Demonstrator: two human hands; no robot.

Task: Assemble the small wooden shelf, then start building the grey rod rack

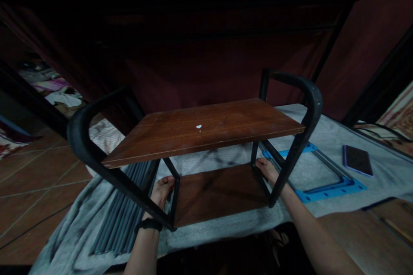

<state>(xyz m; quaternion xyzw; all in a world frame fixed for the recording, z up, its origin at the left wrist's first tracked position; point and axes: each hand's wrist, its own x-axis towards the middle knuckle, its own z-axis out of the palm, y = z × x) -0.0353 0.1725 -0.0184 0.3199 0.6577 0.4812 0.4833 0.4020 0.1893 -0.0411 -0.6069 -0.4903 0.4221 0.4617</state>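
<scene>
A small two-tier rack point(206, 131) stands in the middle of the frame on a grey cloth point(325, 137), and both hands reach in low at its bottom shelf point(219, 193), one at each end. That looks like a way to steady or shift the whole piece evenly from its base instead of by the looped black side rails point(311, 99). The left hand point(163, 189), with a black wristband point(148, 224) below it, sits at the lower left, its fingers curled in around a thin upright of the frame. The right hand point(267, 168) rests at the lower right against the bottom rail. Its fingers run behind the dark leg, so I cannot tell whether they are closed on the metal or only pressed to it. A bundle of grey rods point(119, 219) lies under the left rail, partly covered by it. To the right, a blue frame point(329, 191) and a phone point(357, 160) lie flat on the cloth, out of the way. The upper half of the frame is nearly black, the clutter at the far left is too dim to name, and a white speck on the top board is too small to identify.
</scene>
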